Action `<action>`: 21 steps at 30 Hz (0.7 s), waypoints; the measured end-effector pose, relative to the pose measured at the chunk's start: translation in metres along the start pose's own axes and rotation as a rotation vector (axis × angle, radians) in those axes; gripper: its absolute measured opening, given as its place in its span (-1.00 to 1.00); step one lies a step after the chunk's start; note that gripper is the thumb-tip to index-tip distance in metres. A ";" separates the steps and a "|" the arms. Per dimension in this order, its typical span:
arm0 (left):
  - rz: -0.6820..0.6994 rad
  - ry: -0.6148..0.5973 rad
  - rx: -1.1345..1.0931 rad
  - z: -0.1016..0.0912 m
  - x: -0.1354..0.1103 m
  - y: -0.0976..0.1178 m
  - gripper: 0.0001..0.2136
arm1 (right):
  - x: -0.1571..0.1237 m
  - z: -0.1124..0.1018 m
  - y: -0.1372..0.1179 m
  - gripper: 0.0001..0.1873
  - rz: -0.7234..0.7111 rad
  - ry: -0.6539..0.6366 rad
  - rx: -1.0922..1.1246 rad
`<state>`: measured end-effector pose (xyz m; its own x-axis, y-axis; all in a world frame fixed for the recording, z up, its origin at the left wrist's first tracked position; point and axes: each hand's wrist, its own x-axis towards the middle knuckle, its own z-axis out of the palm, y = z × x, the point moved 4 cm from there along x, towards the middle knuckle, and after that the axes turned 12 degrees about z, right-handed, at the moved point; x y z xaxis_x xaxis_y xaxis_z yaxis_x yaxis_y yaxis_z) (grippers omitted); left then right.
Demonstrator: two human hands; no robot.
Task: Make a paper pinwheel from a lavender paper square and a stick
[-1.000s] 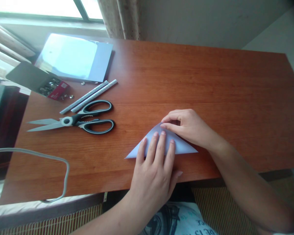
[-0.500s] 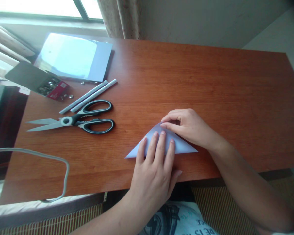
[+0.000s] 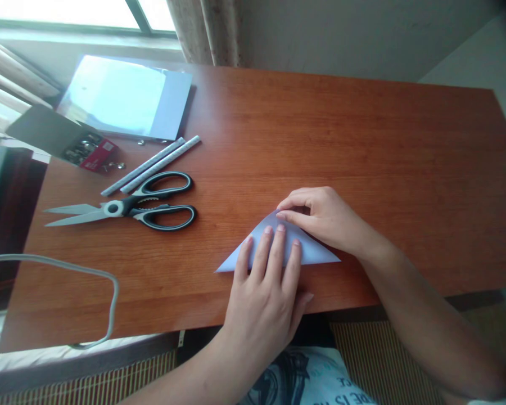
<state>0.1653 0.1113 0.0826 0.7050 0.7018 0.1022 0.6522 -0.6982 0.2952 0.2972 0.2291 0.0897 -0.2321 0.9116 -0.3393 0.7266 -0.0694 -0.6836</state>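
A white sheet of paper [image 3: 316, 254], folded into a triangle, lies near the front edge of the table with its long side towards me. Across its middle my left hand [image 3: 267, 281] rests flat, fingers spread over the paper. My right hand [image 3: 316, 216] pinches the triangle's top corner between thumb and fingers; the corner's very tip is partly hidden by them. To the left lie large scissors [image 3: 164, 211] with dark handles, their blades pointing left and slightly apart.
Two silvery rolled sticks [image 3: 160, 166] lie behind the scissors. An open box of metal binder clips [image 3: 82, 149] and a clear-sleeved pack of paper [image 3: 126, 98] stand at the back left. A grey cable [image 3: 113, 292] crosses the table's [image 3: 362, 140] left front corner.
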 end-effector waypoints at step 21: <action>-0.021 -0.039 0.003 0.002 0.002 -0.001 -0.35 | 0.000 0.002 0.000 -0.90 0.000 0.025 -0.033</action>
<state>0.1668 0.1127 0.0804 0.7016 0.7101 0.0592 0.6675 -0.6841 0.2938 0.2964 0.2280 0.0883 -0.2164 0.9213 -0.3231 0.7479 -0.0563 -0.6614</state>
